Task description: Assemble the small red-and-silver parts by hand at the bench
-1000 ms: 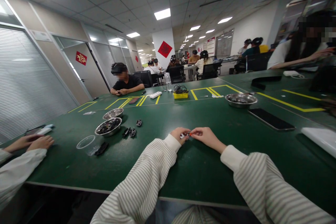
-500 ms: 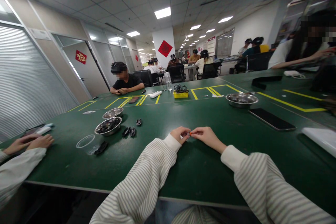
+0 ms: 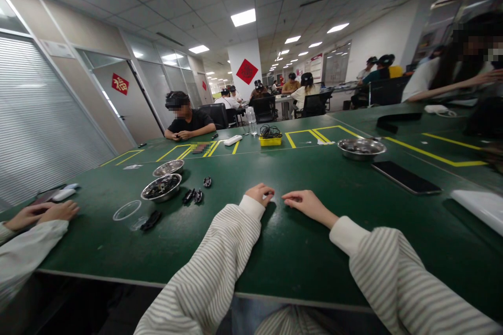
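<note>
My left hand is over the green table, its fingers curled toward the thumb in a pinch. Whatever it may hold is hidden or too small to make out. A short gap to the right, my right hand has thumb and fingers pressed together, pointing left. No object shows clearly at its fingertips. Left of my left hand lie several small black parts, with another black part just behind them. A steel bowl full of dark parts is farther left, touching or close to a second steel bowl.
A clear plastic cup lies beside a black piece at left. To the right are a phone, a steel bowl and a white object. A yellow box of cables stands ahead. A co-worker's hands rest at far left.
My hands have come apart, the left moving left and slightly away from me. The small orange-and-clear item earlier between the fingertips no longer shows. The right hand has barely moved.
</note>
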Demonstrator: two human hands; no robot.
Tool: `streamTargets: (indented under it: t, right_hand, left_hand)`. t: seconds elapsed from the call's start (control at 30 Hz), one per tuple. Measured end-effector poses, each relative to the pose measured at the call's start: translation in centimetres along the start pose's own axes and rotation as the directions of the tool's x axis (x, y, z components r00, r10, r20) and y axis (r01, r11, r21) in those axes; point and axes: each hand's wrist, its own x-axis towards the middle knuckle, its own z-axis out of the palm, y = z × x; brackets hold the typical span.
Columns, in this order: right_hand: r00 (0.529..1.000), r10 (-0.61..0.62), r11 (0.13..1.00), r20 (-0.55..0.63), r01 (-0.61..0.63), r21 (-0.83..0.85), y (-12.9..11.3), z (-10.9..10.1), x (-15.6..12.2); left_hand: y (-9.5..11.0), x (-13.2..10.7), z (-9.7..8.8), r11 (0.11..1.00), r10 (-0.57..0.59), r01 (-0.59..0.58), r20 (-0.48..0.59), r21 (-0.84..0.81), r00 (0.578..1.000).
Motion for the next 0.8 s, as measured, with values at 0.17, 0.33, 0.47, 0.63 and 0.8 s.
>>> streamTargets:
  t: [0.17,0.33,0.47,0.63,0.8]
  right_hand:
    - [1.0,-0.012,0.999,0.007,0.012,-0.044,0.2,0.0,-0.1]
    - [0.999,-0.034,0.998,0.015,0.035,-0.045,0.7,0.3,0.0]
    - [0.999,-0.032,0.999,0.02,0.032,-0.025,0.9,0.4,0.1]
    - [0.999,-0.032,0.999,0.041,0.033,-0.015,0.8,0.4,0.1]
    - [0.998,-0.038,0.999,0.052,0.039,-0.021,0.8,0.3,0.1]
  left_hand:
    - [-5.0,0.7,-2.8,0.868,-0.444,0.446,-0.062,0.219,0.894]
    - [-8.3,0.5,-3.6,0.772,-0.58,0.557,-0.019,0.305,0.815]
    - [-8.4,0.4,-3.2,0.786,-0.555,0.537,-0.033,0.307,0.831]
    - [-8.7,-0.2,-3.5,0.698,-0.623,0.642,-0.171,0.318,0.763]
    - [-9.0,-0.6,-3.9,0.723,-0.586,0.614,-0.189,0.316,0.788]
